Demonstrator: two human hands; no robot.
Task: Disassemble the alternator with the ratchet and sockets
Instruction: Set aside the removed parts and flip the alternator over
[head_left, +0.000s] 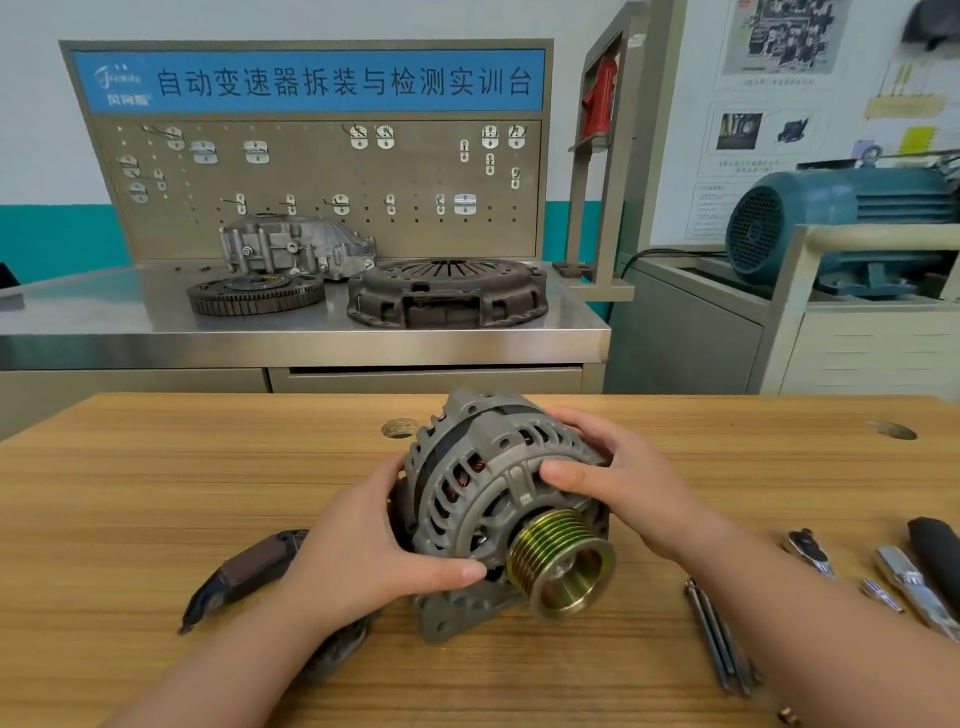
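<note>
thumb and fingers of the left hand (363, 561) are curled round the alternator (483, 483), which is rested on the wooden table (156, 467), pulley (563, 564) axis aimed at the viewer, and clasped on top by the right hand (628, 499). the ratchet (810, 551) is laid further right, nearer that hand.

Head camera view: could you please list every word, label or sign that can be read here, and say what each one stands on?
"自动变速器拆装与检测实训台": white characters on the blue banner above the pegboard.
Logo at the banner's left end: script and small characters, too blurred to read.
Wall posters at the right: printed text and captions, too small and blurred to read.
Alternator: no readable marking.
</note>
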